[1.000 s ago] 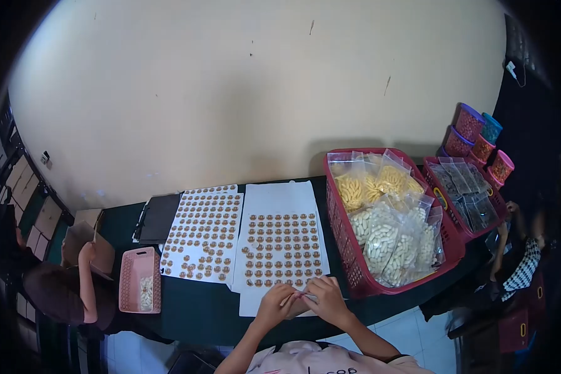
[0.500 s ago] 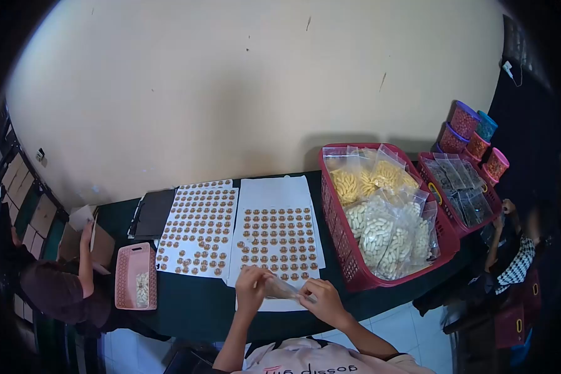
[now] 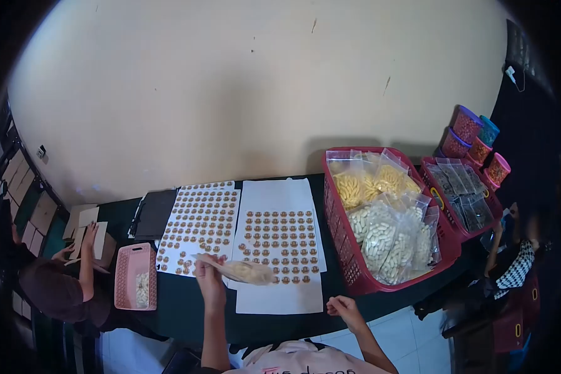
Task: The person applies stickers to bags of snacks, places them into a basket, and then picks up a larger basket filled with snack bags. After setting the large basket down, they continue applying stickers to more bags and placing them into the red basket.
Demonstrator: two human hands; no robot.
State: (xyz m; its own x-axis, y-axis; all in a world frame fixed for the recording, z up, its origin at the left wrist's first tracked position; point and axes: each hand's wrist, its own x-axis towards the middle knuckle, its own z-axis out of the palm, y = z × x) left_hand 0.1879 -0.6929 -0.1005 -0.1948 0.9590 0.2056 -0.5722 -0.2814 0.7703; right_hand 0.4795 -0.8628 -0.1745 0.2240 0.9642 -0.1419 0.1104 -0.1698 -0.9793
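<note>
My left hand (image 3: pixel 210 280) is closed on the end of a clear plastic bag (image 3: pixel 248 272) with pale contents, blurred by motion. The bag hangs sideways above two white sticker sheets, its free end to the right. Round brown stickers in rows cover the left sheet (image 3: pixel 196 227). On the right sheet (image 3: pixel 274 190), the top and bottom strips are bare and some stickers are gone from the rows. My right hand (image 3: pixel 348 311) is apart from the bag, right of the sheets near the table's front edge. Its fingers are curled in, and nothing shows in them.
A large red basket (image 3: pixel 346 258) with bags of white and yellow pieces stands right, beside a smaller red basket (image 3: pixel 495 209) of dark packets. Lidded tubs (image 3: pixel 464 124) stack behind. Left are a pink basket (image 3: pixel 124 265), a black folder (image 3: pixel 154 215) and a co-worker handling a cardboard box (image 3: pixel 106 249).
My left hand has carried the bag left and up. My right hand has let go of the bag and moved right and down. The co-worker's hands at the box have shifted.
</note>
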